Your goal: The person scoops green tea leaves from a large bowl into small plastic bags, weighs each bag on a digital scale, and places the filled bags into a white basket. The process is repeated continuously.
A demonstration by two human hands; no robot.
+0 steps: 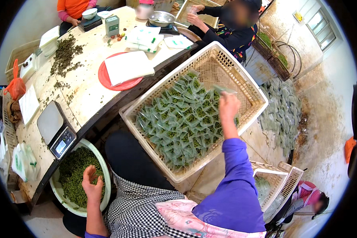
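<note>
My right hand (229, 108) is closed on a small clear plastic bag (223, 89), holding it over the right part of a cream plastic crate (168, 174). Rows of small clear bags (178, 119) filled with green berries, like fresh peppercorns, stand packed in the crate. Some crate floor shows bare toward its far right corner. My left hand (93, 185) hovers over a pale round basin (107, 180) of loose green berries (76, 174). Its fingers are curled but apart, with nothing between them.
A digital scale (55, 129) sits on the curved table's near edge. White bags (129, 67) lie on a red plate (103, 75). One co-worker (236, 23) sits across; another (77, 10) is far left. Filled bags (281, 115) are heaped by the wall, with crates (283, 190) at lower right.
</note>
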